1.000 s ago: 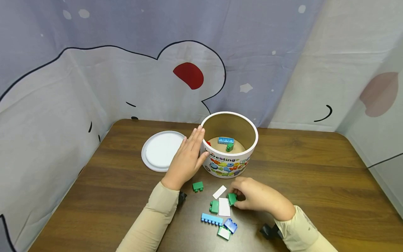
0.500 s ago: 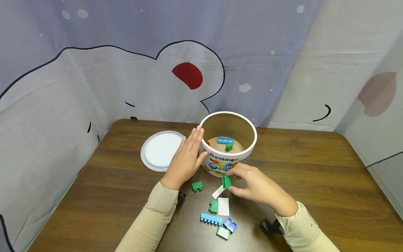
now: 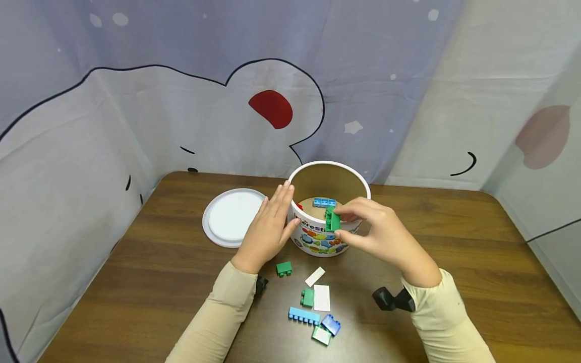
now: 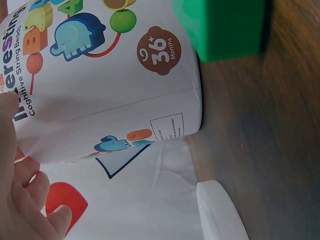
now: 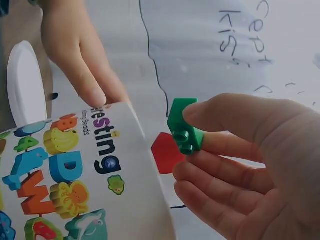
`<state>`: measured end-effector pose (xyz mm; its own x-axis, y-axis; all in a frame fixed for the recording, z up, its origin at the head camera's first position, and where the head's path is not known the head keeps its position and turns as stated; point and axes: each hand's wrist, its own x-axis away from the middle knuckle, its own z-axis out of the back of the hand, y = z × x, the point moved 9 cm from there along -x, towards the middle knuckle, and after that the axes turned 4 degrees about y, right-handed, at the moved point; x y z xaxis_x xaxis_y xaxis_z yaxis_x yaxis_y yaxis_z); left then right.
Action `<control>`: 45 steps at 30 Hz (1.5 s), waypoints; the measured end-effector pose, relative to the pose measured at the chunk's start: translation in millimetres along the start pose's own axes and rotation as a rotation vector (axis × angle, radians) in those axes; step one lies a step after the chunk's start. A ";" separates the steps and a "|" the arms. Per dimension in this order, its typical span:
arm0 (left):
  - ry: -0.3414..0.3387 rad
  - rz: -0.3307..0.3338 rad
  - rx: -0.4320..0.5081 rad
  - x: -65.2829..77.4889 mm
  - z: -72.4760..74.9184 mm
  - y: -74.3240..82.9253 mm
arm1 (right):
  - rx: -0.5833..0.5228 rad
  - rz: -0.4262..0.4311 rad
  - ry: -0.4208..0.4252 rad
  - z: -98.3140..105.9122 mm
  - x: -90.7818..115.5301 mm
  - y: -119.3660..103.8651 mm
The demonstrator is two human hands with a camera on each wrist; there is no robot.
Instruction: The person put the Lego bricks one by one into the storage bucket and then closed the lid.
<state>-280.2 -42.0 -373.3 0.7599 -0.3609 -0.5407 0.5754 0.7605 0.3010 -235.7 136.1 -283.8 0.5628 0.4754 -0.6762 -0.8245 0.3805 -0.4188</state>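
My right hand (image 3: pixel 381 229) pinches a green toy brick (image 3: pixel 332 220) between thumb and fingers, over the near rim of a white tub (image 3: pixel 323 243). The right wrist view shows the same green brick (image 5: pixel 183 125), its studs pointing down beside the tub's rim. My left hand (image 3: pixel 268 227) rests against the tub's left side, fingers straight. Inside the tub lie a light blue brick (image 3: pixel 324 202) and a bit of red. In front of the tub lie green bricks (image 3: pixel 284 268), a long light blue brick (image 3: pixel 304 316), a dark blue brick (image 3: pixel 331 325) and a white-topped green brick (image 3: pixel 322 335).
A white round lid (image 3: pixel 231 218) lies on the wooden table (image 3: pixel 454 242), left of the tub. Two white flat pieces (image 3: pixel 322 298) lie among the bricks. Behind the table hangs a printed curtain (image 3: pixel 181 111).
My right hand has lifted the green brick from beside the white pieces and carried it up and forward to the tub's rim. The left hand has stayed against the tub.
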 end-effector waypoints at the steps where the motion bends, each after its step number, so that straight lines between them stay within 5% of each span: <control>1: -0.004 0.002 -0.002 0.0 -0.6 -0.2 | 0.008 -0.017 0.004 1.0 -3.5 3.4; 18: -0.013 -0.003 -0.005 -0.6 -4.8 3.9 | 0.159 -0.428 -0.270 -47.9 -53.9 86.2; 25: -0.016 -0.002 -0.004 -0.3 -4.7 5.8 | 0.172 -0.530 -0.199 -41.0 -51.5 100.2; 37: 0.004 -0.011 -0.002 0.1 -2.6 5.4 | 0.102 -0.393 0.054 3.3 -25.4 52.0; 45: -0.005 -0.004 0.004 -0.3 -1.2 5.5 | -0.002 -0.174 -0.002 2.5 -6.9 6.1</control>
<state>-277.6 -37.0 -372.4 0.7594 -0.3664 -0.5377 0.5794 0.7568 0.3025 -244.4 137.1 -280.2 0.6970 0.4041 -0.5923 -0.7149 0.4558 -0.5303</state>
